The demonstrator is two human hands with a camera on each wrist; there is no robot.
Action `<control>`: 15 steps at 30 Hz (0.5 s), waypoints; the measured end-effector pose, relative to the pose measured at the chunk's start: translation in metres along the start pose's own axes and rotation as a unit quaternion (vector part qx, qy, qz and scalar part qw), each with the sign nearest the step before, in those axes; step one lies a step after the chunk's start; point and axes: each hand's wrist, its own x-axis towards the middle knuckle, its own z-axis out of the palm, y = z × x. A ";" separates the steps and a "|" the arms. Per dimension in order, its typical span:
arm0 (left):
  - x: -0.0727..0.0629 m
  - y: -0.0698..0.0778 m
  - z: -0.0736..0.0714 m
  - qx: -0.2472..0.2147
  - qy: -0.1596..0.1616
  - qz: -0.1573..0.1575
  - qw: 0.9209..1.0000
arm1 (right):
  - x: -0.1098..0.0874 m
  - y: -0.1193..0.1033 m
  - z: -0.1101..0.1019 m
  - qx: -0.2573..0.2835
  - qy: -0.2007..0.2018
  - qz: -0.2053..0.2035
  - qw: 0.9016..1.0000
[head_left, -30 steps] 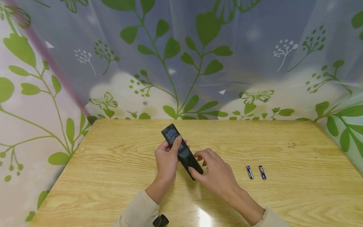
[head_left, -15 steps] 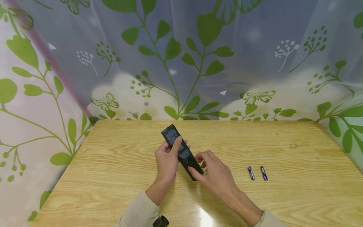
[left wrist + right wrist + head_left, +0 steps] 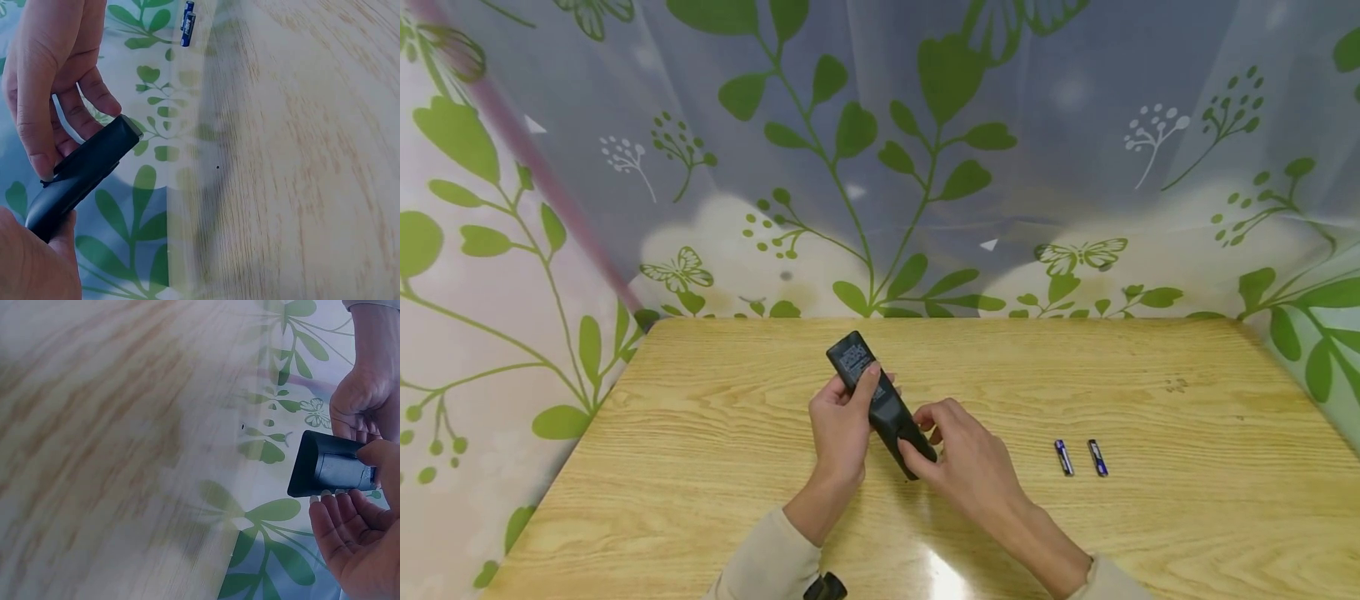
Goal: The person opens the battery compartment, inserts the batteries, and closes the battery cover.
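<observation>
A black remote control [image 3: 889, 407] is tilted above the table, its back with printed labels facing up. The left hand [image 3: 841, 427] grips its middle, thumb lying across the back and fingers underneath. At the lower end, the right hand [image 3: 976, 462] pinches the remote, its thumb on the battery cover [image 3: 340, 472] and its fingertips along the side edge. That cover sits in the back of the remote in the right wrist view. Two blue-and-silver batteries, a left one [image 3: 1063, 457] and a right one [image 3: 1098, 457], lie apart on the table to the right of the right hand.
The wood-grain table [image 3: 700, 392] runs back to a hanging cloth [image 3: 880, 167] printed with green leaves and butterflies. A similar leafy cloth [image 3: 490, 283] hangs at the left. A small black object [image 3: 825, 586] shows at the left sleeve.
Both hands keep nearly the same hold on the remote. The right hand shifts very slightly, and the view drifts a little; the batteries stay where they lie.
</observation>
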 end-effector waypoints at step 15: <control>-0.002 0.001 0.002 0.020 -0.007 0.002 1.000 | 0.000 0.000 0.000 -0.029 0.021 -0.031 0.999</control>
